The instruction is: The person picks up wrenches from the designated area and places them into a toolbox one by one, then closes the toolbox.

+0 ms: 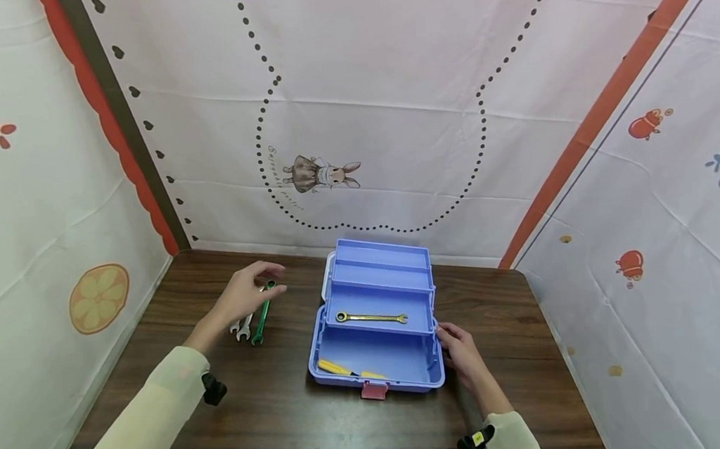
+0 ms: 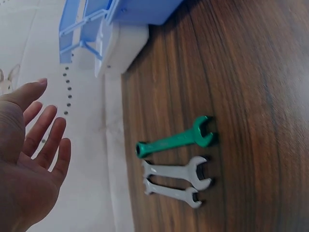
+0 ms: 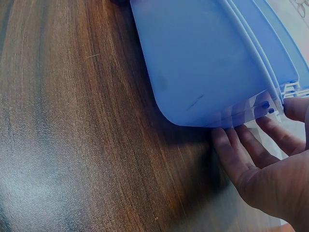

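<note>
My left hand (image 1: 247,288) hovers over the table's left part, fingers spread and palm bare in the left wrist view. Close by lie a green combination wrench (image 2: 174,141) and two silver open-end wrenches, the larger one (image 2: 178,172) beside the smaller (image 2: 171,192). With its fingertips, my right hand (image 3: 270,174) touches the outer side wall of a blue toolbox (image 3: 203,63), thumb near the upper rim. The toolbox stands unfolded. A gold combination wrench (image 1: 371,317) lies in its lower tray, and yellow-handled tools (image 1: 335,367) are in the bottom compartment.
The dark wooden table (image 1: 268,429) meets printed white cloth walls at its back and sides. A red latch (image 1: 374,391) hangs at the toolbox front. Its white lid (image 2: 123,46) leans back near the rear cloth. Each wrist bears a black camera mount (image 1: 214,389).
</note>
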Tool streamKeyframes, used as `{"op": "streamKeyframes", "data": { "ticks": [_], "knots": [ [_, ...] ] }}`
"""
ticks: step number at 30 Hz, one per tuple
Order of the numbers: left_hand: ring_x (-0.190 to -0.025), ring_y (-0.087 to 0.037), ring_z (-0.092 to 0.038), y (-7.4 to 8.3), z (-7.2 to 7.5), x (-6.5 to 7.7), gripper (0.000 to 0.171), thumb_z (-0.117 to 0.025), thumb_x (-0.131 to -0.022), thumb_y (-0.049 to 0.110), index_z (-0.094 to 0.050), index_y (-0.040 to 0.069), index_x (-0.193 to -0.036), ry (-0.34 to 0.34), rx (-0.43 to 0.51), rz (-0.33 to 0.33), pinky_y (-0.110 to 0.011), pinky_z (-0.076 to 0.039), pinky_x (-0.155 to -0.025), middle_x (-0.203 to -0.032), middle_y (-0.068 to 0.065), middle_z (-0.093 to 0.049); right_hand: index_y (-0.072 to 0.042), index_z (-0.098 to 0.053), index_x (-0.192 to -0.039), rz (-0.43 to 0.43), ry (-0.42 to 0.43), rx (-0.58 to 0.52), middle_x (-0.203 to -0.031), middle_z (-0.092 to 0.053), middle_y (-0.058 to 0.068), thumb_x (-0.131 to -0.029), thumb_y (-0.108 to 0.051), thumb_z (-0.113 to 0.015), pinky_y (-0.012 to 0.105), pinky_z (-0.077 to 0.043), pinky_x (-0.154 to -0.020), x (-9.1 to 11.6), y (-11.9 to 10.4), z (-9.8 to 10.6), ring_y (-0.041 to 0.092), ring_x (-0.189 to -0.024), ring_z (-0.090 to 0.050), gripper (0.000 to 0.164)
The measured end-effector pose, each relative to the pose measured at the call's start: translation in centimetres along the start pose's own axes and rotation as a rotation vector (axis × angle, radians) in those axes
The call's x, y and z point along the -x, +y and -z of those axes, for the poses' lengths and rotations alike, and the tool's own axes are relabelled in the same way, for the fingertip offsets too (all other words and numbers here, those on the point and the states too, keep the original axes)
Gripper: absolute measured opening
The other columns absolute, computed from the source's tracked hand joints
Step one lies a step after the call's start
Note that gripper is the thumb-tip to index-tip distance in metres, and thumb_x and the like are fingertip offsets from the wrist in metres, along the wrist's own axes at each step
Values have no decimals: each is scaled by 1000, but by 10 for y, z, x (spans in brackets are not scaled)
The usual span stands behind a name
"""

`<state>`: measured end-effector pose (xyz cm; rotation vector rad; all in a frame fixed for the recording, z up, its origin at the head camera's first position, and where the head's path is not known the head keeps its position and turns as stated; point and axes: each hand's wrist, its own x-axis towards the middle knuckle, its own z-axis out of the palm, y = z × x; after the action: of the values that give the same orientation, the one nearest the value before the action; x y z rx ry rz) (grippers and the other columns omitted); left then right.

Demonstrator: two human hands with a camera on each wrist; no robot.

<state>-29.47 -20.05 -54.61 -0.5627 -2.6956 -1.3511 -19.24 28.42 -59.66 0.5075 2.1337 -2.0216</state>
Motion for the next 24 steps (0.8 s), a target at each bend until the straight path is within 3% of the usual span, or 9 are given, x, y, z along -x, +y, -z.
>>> {"op": "streamKeyframes", "data": {
  "ticks": [10,24],
  "knots": [
    [-123,-35,-63,-17,10,3,47,-79,-99,20,-63,7,-140,61,-15,64,-60,-50,-102,-135,-12,-66,3,-60,-136,5,-12,17,-114,-68,6,-109,-24,-58,36,-59,-79,-10,-4,4,19,-102,-64,38],
    [-126,-36,-61,-37,20,10,55,-78,-100,27,-57,8,-147,121,-36,125,-58,-51,-104,-138,-15,-63,5,-58,-140,-2,-30,6,-110,-69,2,-110,-24,-59,38,-59,-79,-15,-8,8,21,-103,-63,41]
  ]
}}
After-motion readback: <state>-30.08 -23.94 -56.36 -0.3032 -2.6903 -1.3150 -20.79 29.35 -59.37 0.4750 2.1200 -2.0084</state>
